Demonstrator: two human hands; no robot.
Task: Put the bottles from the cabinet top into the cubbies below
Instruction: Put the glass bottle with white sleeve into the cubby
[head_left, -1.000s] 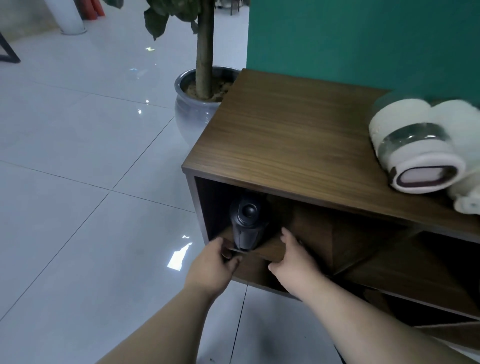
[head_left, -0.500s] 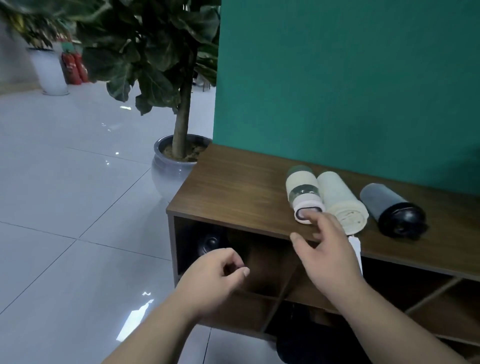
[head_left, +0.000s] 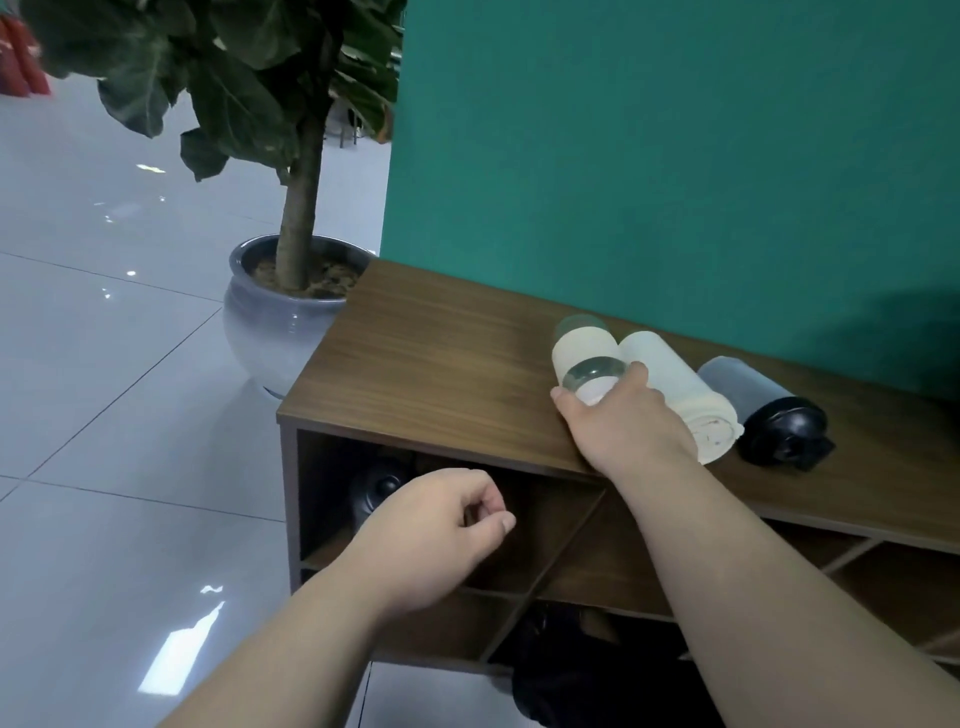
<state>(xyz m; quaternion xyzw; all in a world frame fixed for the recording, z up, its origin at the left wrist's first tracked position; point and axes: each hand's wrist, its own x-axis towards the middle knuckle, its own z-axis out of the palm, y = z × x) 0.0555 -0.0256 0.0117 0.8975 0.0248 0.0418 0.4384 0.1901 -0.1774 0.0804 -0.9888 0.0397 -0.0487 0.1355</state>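
Observation:
Three bottles lie side by side on the wooden cabinet top (head_left: 436, 364). My right hand (head_left: 623, 421) closes over the near end of the white bottle with a clear band (head_left: 584, 353), the leftmost one. Beside it lies a cream bottle (head_left: 675, 384), then a grey bottle with a black cap (head_left: 763, 410). A black bottle (head_left: 376, 491) sits in the top-left cubby. My left hand (head_left: 436, 535) hovers in front of that cubby, fingers loosely curled, holding nothing.
A potted tree in a grey glazed pot (head_left: 270, 327) stands just left of the cabinet. A green wall (head_left: 675, 156) backs the cabinet. Diagonal dividers (head_left: 550, 566) split the cubbies. Glossy tiled floor (head_left: 104, 467) spreads to the left.
Both hands left the black bottle in the top-left cubby. My right hand rose to the cabinet top and closed on the white bottle. My left hand drew back and curled.

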